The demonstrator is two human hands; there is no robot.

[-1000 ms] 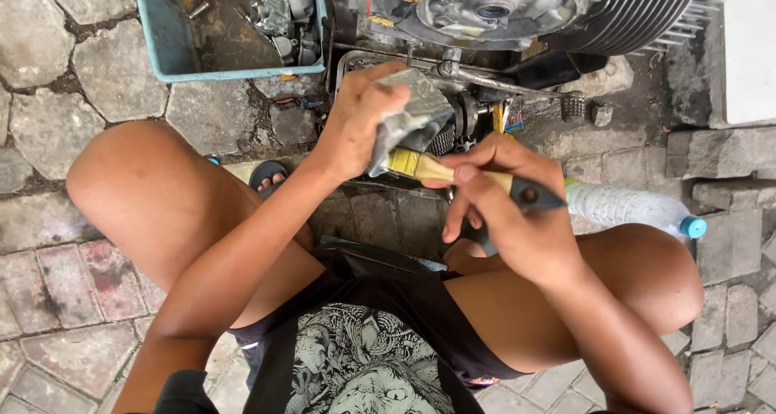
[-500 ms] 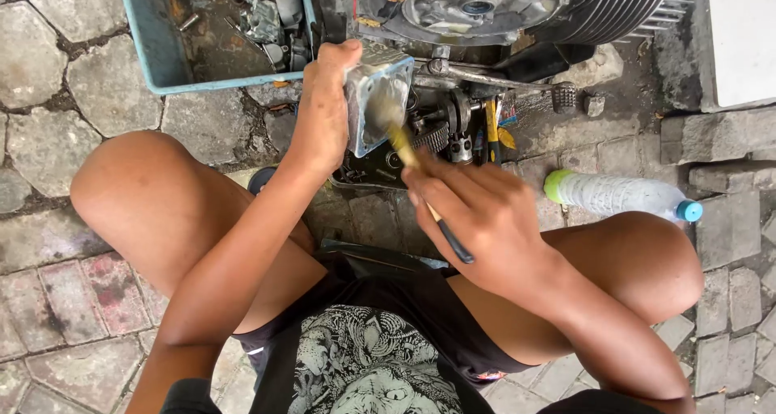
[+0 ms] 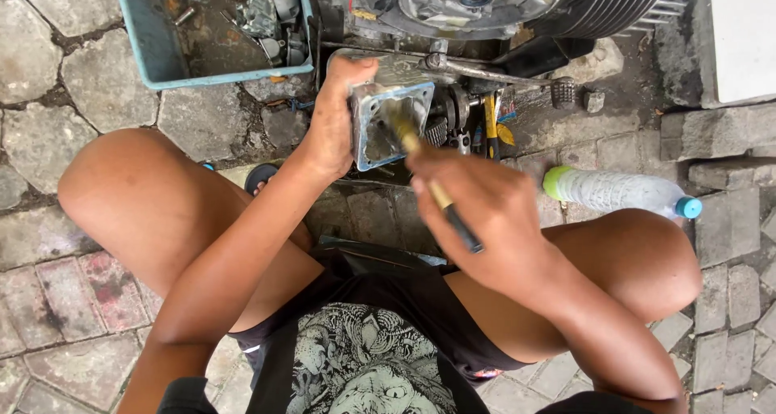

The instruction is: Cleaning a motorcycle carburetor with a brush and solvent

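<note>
A boxy grey metal engine part (image 3: 390,123) with a pale blue rim is held up in the left hand (image 3: 333,127), its open hollow turned towards the camera. The fingers of that hand are wrapped round the part's left edge, the thumb laid over the top. A paintbrush (image 3: 427,181) with a pale wooden ferrule end and a dark handle is gripped in the right hand (image 3: 485,212), whose fingers are closed round the handle; the bristles are pushed down into the hollow of the part.

A second ago the part was turned edge-on and the brush was laid flat across the hands, bristles against its outer face. Since then the part has been rotated so that its cavity is exposed, and the brush has been tipped nose-first into it. It is judged that the outside has been dealt with and that the inside is now being scrubbed.

The part is held in the air above the paving stones (image 3: 105,66), just in front of a finned engine (image 3: 517,6). A blue tray (image 3: 212,27) of small dirty components is seen at the upper left, and a plastic bottle (image 3: 618,193) with a blue cap is lying on the stones beside the right knee.
</note>
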